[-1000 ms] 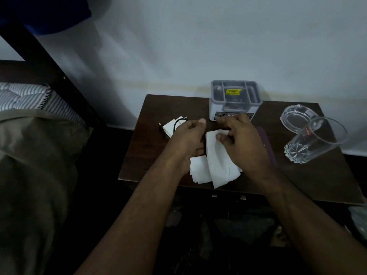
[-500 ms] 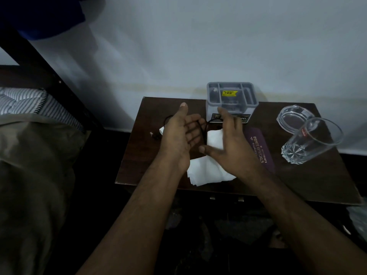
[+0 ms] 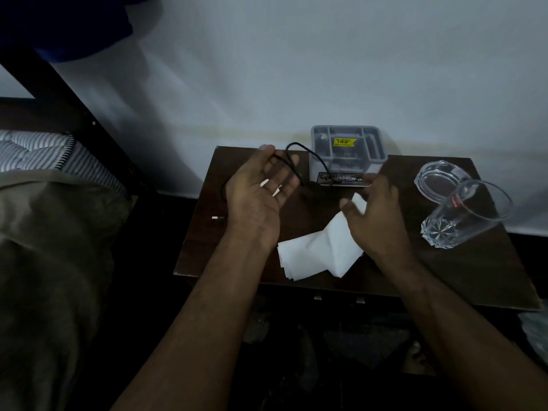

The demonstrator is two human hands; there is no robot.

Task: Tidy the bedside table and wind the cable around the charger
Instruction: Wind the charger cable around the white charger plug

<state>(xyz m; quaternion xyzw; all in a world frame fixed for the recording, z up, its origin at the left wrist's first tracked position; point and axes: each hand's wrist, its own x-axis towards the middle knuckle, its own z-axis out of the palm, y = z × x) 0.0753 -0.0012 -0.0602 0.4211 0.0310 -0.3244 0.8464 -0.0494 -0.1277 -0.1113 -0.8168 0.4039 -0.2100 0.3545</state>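
On your desk (image 3: 462,271) you have one cable (image 3: 292,161), one grey organiser (image 3: 347,152), one tumbler (image 3: 462,216), one ashtray (image 3: 439,179), several tissues (image 3: 320,253).

A bedroom in a home is showing here. A bed (image 3: 44,203) with a striped mattress and an olive blanket is lying at the left inside a dark frame, and a small dark wooden counter (image 3: 444,277) is standing just beside it against a plain white wall (image 3: 296,69). A drinking glass (image 3: 465,215), a glass ashtray (image 3: 439,179) and a grey plastic organiser (image 3: 348,149) are sitting on it.
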